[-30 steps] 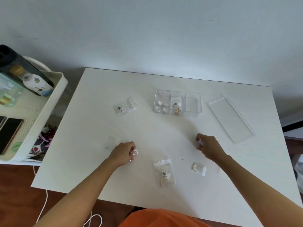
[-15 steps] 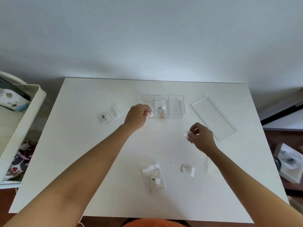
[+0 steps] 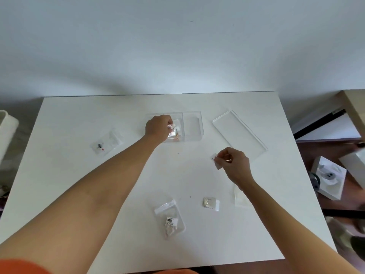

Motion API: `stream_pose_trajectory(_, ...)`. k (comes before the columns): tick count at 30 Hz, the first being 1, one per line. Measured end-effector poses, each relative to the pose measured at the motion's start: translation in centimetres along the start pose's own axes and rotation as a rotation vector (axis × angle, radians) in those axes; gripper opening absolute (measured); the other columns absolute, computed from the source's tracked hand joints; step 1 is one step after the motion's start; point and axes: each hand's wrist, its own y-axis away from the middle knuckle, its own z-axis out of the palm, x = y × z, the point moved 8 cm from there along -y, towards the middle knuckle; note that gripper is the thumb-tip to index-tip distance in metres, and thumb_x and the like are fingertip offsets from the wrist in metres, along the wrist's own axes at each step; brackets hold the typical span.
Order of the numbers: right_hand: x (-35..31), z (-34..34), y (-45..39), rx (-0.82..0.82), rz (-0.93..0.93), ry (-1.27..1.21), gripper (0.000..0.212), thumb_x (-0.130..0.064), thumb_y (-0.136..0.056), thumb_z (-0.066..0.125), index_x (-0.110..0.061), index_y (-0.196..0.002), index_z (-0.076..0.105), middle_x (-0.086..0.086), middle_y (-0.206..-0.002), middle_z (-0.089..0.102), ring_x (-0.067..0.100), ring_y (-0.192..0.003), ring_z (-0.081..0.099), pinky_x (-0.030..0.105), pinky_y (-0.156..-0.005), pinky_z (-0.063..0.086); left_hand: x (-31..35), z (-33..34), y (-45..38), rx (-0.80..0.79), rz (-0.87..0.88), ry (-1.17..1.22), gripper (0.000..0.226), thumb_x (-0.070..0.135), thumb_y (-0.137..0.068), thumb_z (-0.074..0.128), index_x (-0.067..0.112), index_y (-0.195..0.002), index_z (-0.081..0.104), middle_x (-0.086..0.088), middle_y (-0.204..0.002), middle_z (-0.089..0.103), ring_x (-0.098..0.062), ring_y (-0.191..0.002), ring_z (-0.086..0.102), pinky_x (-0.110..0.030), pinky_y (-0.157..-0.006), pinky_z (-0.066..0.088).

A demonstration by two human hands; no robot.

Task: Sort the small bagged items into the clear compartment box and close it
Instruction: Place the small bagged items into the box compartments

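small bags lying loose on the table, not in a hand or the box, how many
3 clear: far-left bag, barcode bag near the front, small bag right of it. A faint fourth may lie by the right forearm; hard to tell.

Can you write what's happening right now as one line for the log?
left hand: holding small bag over clear box | right hand: holding bag above table | lid: off
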Motion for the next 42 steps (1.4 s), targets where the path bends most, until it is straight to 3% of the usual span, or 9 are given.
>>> stream_pose_trajectory(8, 0.4, 0.3, 0.0, -0.009, 0.038, -0.060, 0.011, -0.016, -0.077, 0.072, -0.017, -0.070, 0.063, -0.008, -0.061, 0.068, 0.013, -0.061, 0.067, 0.033, -0.064, 0.056, -0.1, 0.6, 0.0, 0.007, 0.039, -0.100, 0.032, 0.015, -0.082, 0.069, 0.015, -0.112, 0.061, -0.003, -0.113, 0.071, -0.029, -0.109, 0.057, -0.038, -0.095, 0.041)
stream_pose_trajectory(10, -0.1, 0.5, 0.0, -0.014, 0.031, -0.063, 0.010, -0.016, -0.076, 0.072, -0.018, -0.069, 0.064, -0.009, -0.060, 0.068, 0.016, -0.064, 0.066, 0.026, -0.061, 0.054, -0.1, -0.2, 0.6, 0.060, 0.064, -0.088, 0.038, 0.018, -0.081, 0.070, 0.016, -0.118, 0.059, -0.004, -0.118, 0.068, -0.029, -0.112, 0.056, -0.040, -0.095, 0.042)
stream_pose_trajectory(13, -1.4, 1.0, -0.3, -0.022, 0.001, -0.064, 0.012, -0.014, -0.075, 0.073, -0.018, -0.067, 0.065, -0.015, -0.052, 0.065, -0.002, -0.049, 0.055, 0.006, -0.044, 0.040, -0.8, -1.6, 1.7, 0.128, 0.095, -0.059, 0.042, 0.021, -0.081, 0.069, 0.016, -0.121, 0.058, -0.005, -0.123, 0.065, -0.030, -0.113, 0.056, -0.041, -0.094, 0.042)
stream_pose_trajectory(16, -2.8, 1.7, -0.8, -0.013, -0.029, -0.027, 0.012, -0.014, -0.074, 0.074, -0.017, -0.067, 0.065, -0.010, -0.056, 0.063, 0.000, -0.048, 0.048, 0.010, -0.045, 0.038, -2.9, -3.4, 3.5, 0.184, 0.083, 0.018, 0.038, 0.020, -0.083, 0.068, 0.016, -0.119, 0.059, -0.005, -0.121, 0.065, -0.029, -0.107, 0.059, -0.042, -0.093, 0.043)
stream_pose_trajectory(19, -4.5, 3.1, -1.3, -0.039, -0.058, -0.026, 0.012, -0.012, -0.076, 0.072, -0.017, -0.068, 0.065, -0.007, -0.062, 0.067, -0.003, -0.046, 0.052, 0.007, -0.043, 0.038, -6.2, -5.3, 5.8, 0.218, 0.036, 0.045, 0.036, 0.018, -0.084, 0.067, 0.014, -0.119, 0.060, -0.006, -0.119, 0.066, -0.029, -0.104, 0.060, -0.042, -0.091, 0.047)
stream_pose_trajectory(30, -10.1, 7.9, -4.6, -0.069, -0.116, 0.006, 0.009, -0.007, -0.076, 0.075, -0.004, -0.075, 0.066, 0.008, -0.062, 0.068, 0.017, -0.050, 0.061, 0.028, -0.056, 0.053, -20.5, -7.1, 16.2, 0.134, -0.286, 0.158, 0.033, 0.015, -0.082, 0.071, 0.009, -0.114, 0.064, -0.010, -0.116, 0.067, -0.026, -0.099, 0.062, -0.033, -0.089, 0.049)
stream_pose_trajectory(34, -11.0, 9.0, -6.1, -0.032, -0.136, 0.054, 0.010, -0.009, -0.077, 0.074, -0.011, -0.072, 0.065, 0.002, -0.063, 0.066, 0.020, -0.056, 0.065, 0.027, -0.053, 0.049, -23.9, -5.0, 19.5, 0.022, -0.404, 0.159, 0.053, 0.019, -0.074, 0.079, 0.011, -0.122, 0.059, -0.014, -0.127, 0.057, -0.029, -0.115, 0.054, -0.034, -0.099, 0.044)
stream_pose_trajectory(37, -11.4, 9.7, -7.2, 0.006, -0.150, 0.111, 0.008, -0.011, -0.077, 0.073, -0.013, -0.072, 0.067, 0.007, -0.071, 0.069, 0.026, -0.065, 0.065, 0.033, -0.065, 0.052, -25.0, -3.1, 21.1, -0.065, -0.449, 0.137, 0.077, 0.022, -0.067, 0.083, 0.014, -0.135, 0.047, -0.012, -0.141, 0.039, -0.030, -0.130, 0.039, -0.036, -0.108, 0.036)
stream_pose_trajectory(42, -11.4, 10.8, -8.2, 0.050, -0.139, 0.170, 0.004, -0.013, -0.078, 0.071, -0.014, -0.075, 0.069, 0.008, -0.074, 0.069, 0.023, -0.063, 0.058, 0.031, -0.064, 0.050, -25.0, -2.0, 21.8, -0.034, -0.474, 0.094, 0.084, 0.023, -0.064, 0.083, 0.016, -0.137, 0.043, -0.012, -0.138, 0.036, -0.032, -0.126, 0.040, -0.038, -0.102, 0.044)
